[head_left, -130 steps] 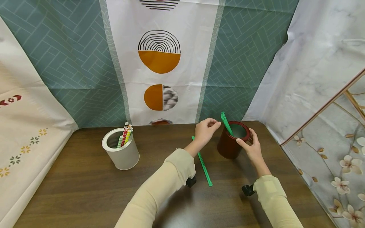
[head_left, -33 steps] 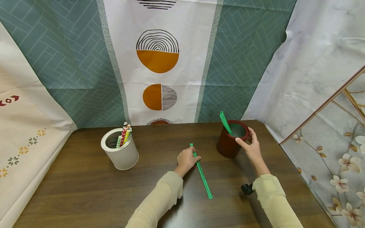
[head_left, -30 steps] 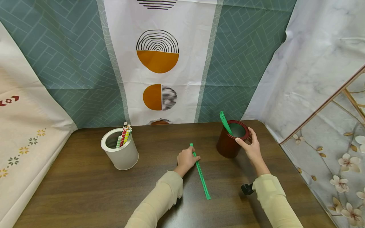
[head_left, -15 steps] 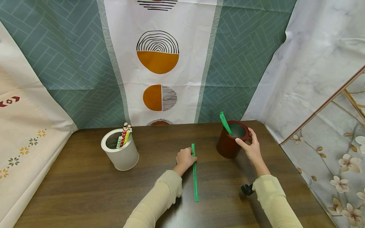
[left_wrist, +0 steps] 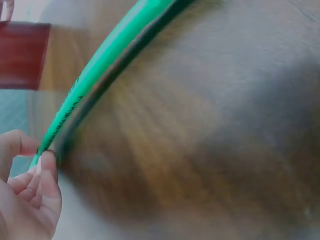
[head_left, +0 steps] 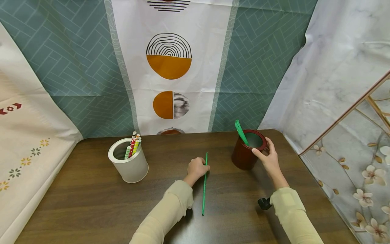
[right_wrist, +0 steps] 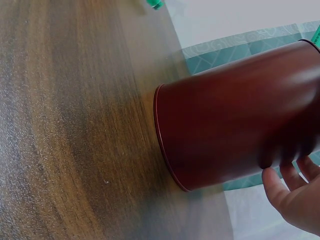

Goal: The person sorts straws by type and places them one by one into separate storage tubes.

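My left hand (head_left: pixel 196 169) pinches a long green wrapped straw (head_left: pixel 204 193) near its far end, between thumb and fingers. In the left wrist view, dark print runs along the straw's wrapper (left_wrist: pixel 90 75), and a dark shadow lies beside it; whether it touches the table I cannot tell. A dark red canister (head_left: pixel 244 156) stands upright at the right, and my right hand (head_left: pixel 269 159) grips it at the rim, thumb in front and fingers round the far side. Green wrapped straws (head_left: pixel 241 133) lean out of its mouth; how many is unclear.
A white canister (head_left: pixel 131 167) stands at the left with several patterned paper straws (head_left: pixel 133 146) in it. The brown wooden table (head_left: pixel 76 203) ends at a patterned cloth backdrop (head_left: pixel 88 112), with a floral cloth (head_left: pixel 350 162) along the right side.
My left hand came back from the red canister to the straw on the table and took hold of it. The straw has swung leftward at its near end and turned edge-on. The right hand stays put.
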A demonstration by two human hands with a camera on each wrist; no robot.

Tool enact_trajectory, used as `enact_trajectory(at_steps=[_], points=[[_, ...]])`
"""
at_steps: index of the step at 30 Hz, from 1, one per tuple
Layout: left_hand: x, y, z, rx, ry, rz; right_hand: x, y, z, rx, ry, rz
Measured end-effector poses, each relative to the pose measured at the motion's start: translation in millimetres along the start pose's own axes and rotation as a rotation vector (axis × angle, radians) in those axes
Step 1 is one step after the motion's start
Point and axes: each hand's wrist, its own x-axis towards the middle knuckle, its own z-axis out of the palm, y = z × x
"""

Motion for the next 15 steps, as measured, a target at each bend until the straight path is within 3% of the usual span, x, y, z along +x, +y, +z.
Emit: enact_trajectory(at_steps=[7, 15], points=[[8.7, 9.6, -16.1, -0.077, 0.007, 0.072, 0.6, 1.9, 0.4, -0.006, 0.004, 0.004], [19.8, 26.5, -45.2, -0.226, 0.025, 0.072, 0.9, 2.1, 0.4, -0.006, 0.008, 0.007]])
